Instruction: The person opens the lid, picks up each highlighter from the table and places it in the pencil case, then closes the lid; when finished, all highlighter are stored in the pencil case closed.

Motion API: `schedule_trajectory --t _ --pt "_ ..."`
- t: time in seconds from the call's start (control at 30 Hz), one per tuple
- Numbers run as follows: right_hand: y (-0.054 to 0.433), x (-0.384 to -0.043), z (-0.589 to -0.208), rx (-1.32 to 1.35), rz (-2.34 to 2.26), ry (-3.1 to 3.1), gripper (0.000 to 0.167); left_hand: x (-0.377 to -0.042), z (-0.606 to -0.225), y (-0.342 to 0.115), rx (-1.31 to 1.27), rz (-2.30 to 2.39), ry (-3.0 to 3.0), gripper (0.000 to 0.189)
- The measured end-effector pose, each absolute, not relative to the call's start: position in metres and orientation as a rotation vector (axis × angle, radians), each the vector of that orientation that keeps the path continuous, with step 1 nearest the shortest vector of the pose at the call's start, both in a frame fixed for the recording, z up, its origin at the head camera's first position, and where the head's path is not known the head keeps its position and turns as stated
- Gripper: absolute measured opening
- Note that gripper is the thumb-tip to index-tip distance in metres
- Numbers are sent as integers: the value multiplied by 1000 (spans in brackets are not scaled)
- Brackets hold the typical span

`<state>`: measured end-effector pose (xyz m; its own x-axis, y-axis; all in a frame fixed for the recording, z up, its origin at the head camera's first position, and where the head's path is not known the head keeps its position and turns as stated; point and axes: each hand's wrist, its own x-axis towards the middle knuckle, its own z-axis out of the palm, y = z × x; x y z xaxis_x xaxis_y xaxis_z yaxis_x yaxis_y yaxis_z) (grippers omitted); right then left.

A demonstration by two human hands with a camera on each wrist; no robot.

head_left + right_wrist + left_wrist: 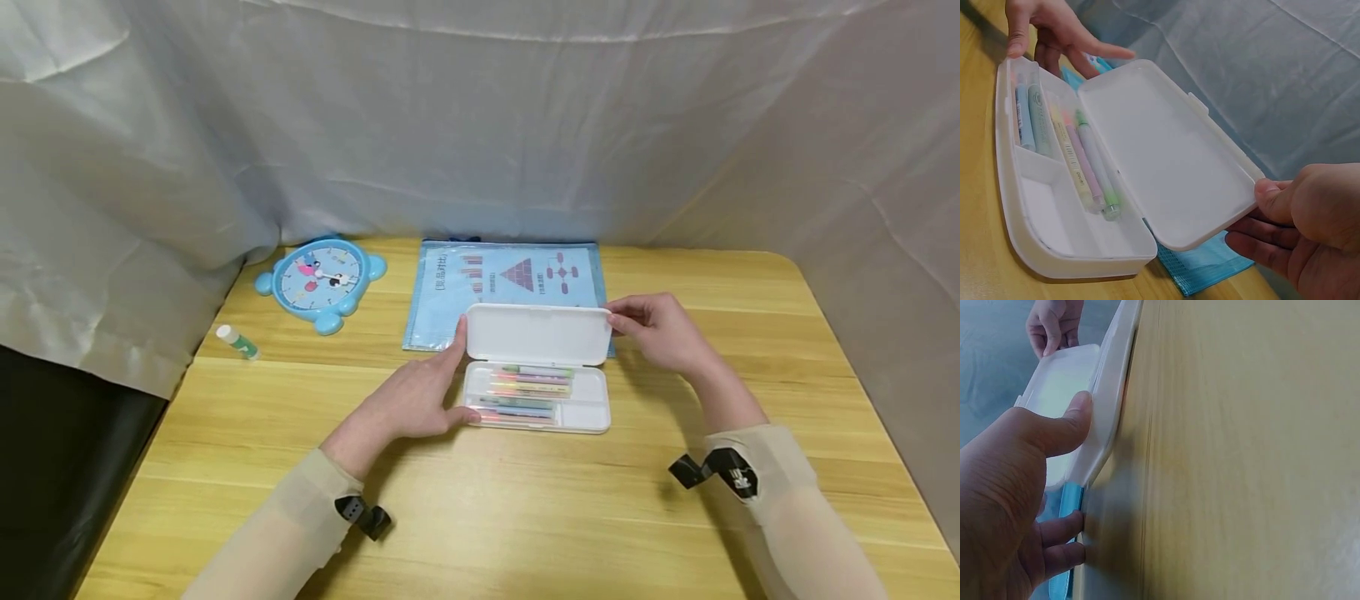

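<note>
A white plastic pencil case [587,417] lies on the table with its hinged lid [537,333] raised. Several pastel highlighter pens [1075,156] lie in its two long compartments; a smaller front compartment [1044,200] holds none. My left hand [414,396] is spread at the left end, thumb on the case's front corner and index finger reaching up to the lid's left edge. At the far right corner of the lid, my right hand [663,333] pinches the edge between thumb and fingers, as the right wrist view shows.
Behind the case lies a blue zip document pouch [435,300] with printed charts, partly covered by the lid. A blue toy clock [318,279] and a green-and-white glue stick [238,342] are at the left. Grey curtains [480,125] hang along the table's back and sides.
</note>
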<state>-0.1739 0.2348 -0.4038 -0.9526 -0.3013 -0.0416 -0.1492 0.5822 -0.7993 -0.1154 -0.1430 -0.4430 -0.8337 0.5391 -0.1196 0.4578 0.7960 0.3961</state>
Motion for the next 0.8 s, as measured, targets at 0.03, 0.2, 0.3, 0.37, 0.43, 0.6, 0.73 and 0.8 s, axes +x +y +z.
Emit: schedule_trajectory --t 0.03,0.2,0.3,0.37,0.43,0.6,0.73,0.8 --pt "235 -173 -404 -376 -1310 2641 28 -115 -443 -143 765 529 2762 136" --pt "237 -170 -405 -381 -1320 2666 26 -116 -444 -142 733 544 2756 137" --pt "238 -168 -407 -401 -1339 2679 25 -116 -444 -142 732 553 2757 135" --pt "238 -167 -408 -414 -1355 2687 24 -116 -444 -142 732 557 2762 135" --pt "238 -166 -410 -429 -1373 2693 23 -115 -444 -142 736 566 2767 135" --pt "239 -163 -412 -458 -1408 2710 20 -114 -444 -143 747 600 2773 134" --pt "240 -162 -412 -479 -1425 2721 17 -113 -445 -143 757 626 2778 133" --pt "240 -162 -413 -491 -1431 2725 17 -112 -445 -143 759 633 2779 132"
